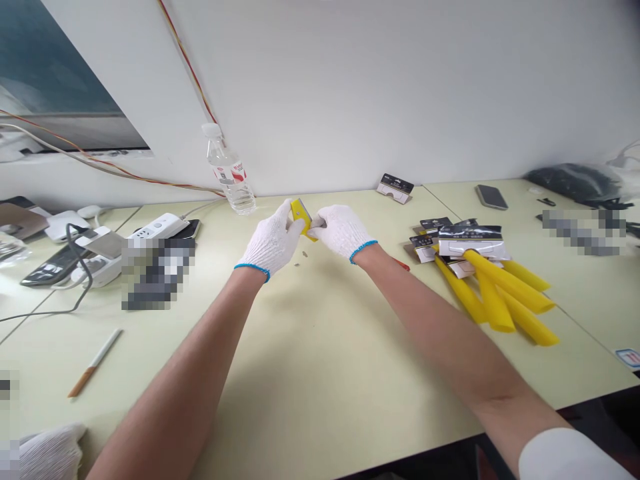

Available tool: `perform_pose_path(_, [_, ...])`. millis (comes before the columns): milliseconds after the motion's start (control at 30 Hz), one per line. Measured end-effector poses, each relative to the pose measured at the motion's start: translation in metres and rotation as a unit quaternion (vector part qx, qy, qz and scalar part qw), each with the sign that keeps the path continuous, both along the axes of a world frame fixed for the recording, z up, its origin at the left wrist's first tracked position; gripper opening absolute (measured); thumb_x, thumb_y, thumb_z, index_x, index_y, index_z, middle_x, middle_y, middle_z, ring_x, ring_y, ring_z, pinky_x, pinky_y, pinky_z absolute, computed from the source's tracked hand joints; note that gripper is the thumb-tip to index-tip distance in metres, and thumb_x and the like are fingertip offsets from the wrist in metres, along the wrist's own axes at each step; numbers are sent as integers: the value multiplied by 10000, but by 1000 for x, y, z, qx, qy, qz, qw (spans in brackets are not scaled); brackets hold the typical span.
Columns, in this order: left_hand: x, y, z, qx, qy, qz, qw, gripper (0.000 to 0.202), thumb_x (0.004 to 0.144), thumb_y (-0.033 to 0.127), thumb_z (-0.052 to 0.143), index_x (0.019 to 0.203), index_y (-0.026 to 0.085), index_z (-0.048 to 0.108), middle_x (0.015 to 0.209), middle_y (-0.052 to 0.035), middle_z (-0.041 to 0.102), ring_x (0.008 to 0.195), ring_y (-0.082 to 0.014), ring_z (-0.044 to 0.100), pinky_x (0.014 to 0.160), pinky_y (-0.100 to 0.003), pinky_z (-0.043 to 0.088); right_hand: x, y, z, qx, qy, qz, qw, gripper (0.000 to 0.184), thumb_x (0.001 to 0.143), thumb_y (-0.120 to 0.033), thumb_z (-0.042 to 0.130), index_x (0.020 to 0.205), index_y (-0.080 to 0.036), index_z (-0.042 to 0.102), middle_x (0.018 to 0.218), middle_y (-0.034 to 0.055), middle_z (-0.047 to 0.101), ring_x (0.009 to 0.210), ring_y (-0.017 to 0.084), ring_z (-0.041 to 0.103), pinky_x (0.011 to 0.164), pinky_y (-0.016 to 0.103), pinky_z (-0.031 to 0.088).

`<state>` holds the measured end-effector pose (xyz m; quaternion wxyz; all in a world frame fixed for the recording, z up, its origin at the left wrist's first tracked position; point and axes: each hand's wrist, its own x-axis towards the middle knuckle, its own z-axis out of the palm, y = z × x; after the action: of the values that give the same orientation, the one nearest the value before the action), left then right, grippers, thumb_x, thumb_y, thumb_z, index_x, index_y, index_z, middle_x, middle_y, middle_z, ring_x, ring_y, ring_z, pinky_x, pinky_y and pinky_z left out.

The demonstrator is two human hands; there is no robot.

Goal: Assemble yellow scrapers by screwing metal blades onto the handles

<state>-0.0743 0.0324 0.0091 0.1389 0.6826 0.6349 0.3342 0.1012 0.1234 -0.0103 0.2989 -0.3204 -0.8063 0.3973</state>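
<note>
Both my hands wear white knit gloves with blue cuffs and are raised over the middle of the table. My left hand (273, 240) is closed around a small yellow scraper head (300, 212), which has a grey metal strip along one edge. Against its lower right end, my right hand (343, 230) pinches with thumb and fingers; anything small between the fingertips is hidden. Below the hands, tiny grey bits (305, 253) lie on the tabletop (310, 373). Part of a red object (401, 265) shows behind my right forearm, its kind unclear.
Several yellow tube-handled tools (505, 287) with black-and-white card packaging (470, 240) lie at right. Another card (395, 188) and a phone (491, 197) are farther back. A water bottle (230, 173) stands by the wall. Left are a power strip (159, 230), cables and a cigarette (95, 363).
</note>
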Motion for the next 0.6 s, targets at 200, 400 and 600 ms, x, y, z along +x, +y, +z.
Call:
perform_pose_path(200, [-5, -2, 3, -23, -25, -18, 999, 233, 973, 428, 493, 1038, 233, 604, 775, -5, 651, 592, -144, 546, 571, -282, 380, 11, -15, 12, -25, -28, -2, 999, 625, 972, -149, -98, 362, -58, 4, 598, 146, 465, 900, -18, 614, 471, 98, 2])
perform_pose_path(400, [-6, -6, 12, -39, -44, -40, 997, 191, 944, 408, 525, 947, 228, 586, 756, 2, 661, 570, -129, 553, 555, -269, 408, 22, -29, 24, -76, -52, 21, 996, 638, 991, -124, -8, 378, 3, 116, 725, 139, 530, 872, 25, 624, 475, 135, 58])
perform_pose_path(600, [-10, -9, 21, -57, -59, -19, 996, 211, 943, 390, 509, 872, 208, 589, 669, -6, 662, 572, -151, 615, 582, -278, 463, 28, -46, 29, -148, -64, 9, 987, 528, 1129, -293, 404, 810, 45, 656, 892, 88, 675, 875, 45, 673, 697, 0, 440])
